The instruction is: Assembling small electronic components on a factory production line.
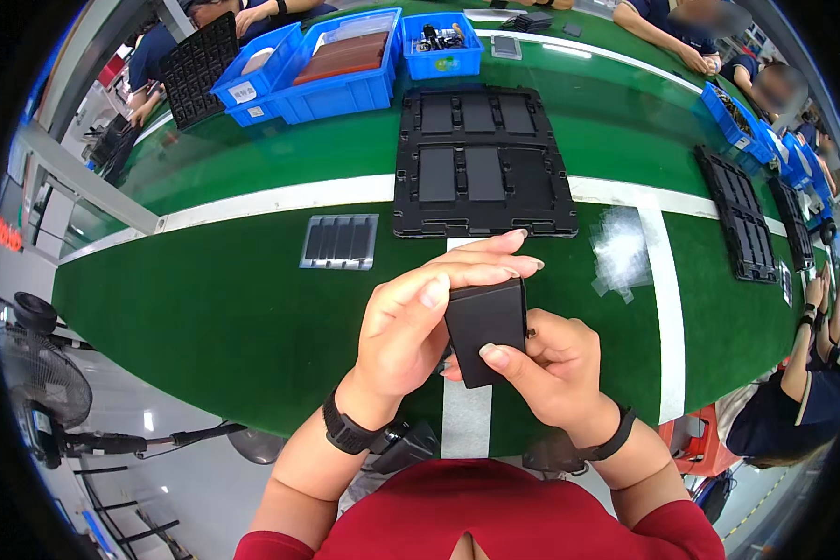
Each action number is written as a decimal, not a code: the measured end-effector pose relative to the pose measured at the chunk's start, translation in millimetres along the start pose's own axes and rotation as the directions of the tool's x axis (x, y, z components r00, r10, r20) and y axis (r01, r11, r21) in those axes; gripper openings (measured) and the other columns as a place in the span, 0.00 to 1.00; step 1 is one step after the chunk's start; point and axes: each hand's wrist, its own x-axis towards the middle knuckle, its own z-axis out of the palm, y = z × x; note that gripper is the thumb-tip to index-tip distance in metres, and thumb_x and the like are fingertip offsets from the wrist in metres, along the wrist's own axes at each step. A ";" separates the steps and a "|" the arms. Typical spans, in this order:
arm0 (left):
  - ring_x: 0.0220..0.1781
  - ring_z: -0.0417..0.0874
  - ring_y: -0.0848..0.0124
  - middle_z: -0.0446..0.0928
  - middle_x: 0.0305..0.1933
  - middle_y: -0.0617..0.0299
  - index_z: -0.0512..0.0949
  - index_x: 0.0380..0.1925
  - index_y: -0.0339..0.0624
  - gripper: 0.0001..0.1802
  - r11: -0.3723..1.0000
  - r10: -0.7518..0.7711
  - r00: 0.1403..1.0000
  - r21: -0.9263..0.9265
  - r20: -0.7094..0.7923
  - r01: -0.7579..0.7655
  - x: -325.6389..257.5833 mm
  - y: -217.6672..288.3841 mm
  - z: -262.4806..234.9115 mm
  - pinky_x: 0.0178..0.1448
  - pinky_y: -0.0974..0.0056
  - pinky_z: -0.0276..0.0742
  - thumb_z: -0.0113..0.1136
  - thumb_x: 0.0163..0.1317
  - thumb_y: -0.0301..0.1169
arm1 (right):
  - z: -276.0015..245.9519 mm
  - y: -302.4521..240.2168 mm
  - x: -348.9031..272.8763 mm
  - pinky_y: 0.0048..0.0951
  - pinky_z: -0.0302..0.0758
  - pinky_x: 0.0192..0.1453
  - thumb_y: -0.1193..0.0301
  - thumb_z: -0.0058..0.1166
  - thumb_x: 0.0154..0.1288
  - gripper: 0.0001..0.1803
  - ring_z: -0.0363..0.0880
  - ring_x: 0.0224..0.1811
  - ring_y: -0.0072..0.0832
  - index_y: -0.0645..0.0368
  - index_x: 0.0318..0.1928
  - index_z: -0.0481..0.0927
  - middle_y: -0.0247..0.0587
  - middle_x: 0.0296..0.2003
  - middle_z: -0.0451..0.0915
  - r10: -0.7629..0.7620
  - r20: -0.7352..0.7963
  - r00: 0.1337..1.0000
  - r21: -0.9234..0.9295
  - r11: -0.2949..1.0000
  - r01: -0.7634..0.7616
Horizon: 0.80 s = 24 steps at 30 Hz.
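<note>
Close in front of me, both hands are on a flat black rectangular case (486, 329), held tilted above the green table. My right hand (569, 366) grips its lower right side, the thumb pressed on the broad face and the other fingers curled behind. At the upper left, my left hand (403, 322) has its fingers together along the top edge and its thumb by the top left corner. The case's back is hidden. Beyond the hands lies a black moulded tray (543, 171) with several dark flat pieces in its pockets.
A clear pack of black strips (340, 243) lies left of the tray, and a pile of clear film pieces (622, 250) lies right. Blue bins (345, 93) stand at the far left. More black trays (735, 215) are at the right, where other people sit.
</note>
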 end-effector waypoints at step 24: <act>0.32 0.70 0.77 0.75 0.27 0.65 0.75 0.51 0.40 0.25 0.885 0.033 0.986 0.463 -0.161 0.046 -3.3 14.6 -5.1 0.43 0.71 0.66 0.62 0.48 0.21 | 0.8 1.6 10.6 0.24 0.73 0.42 0.85 0.51 0.57 0.25 0.76 0.36 0.24 0.68 0.57 0.65 0.44 0.35 0.77 -0.334 -0.260 0.906 -0.138 0.941 0.308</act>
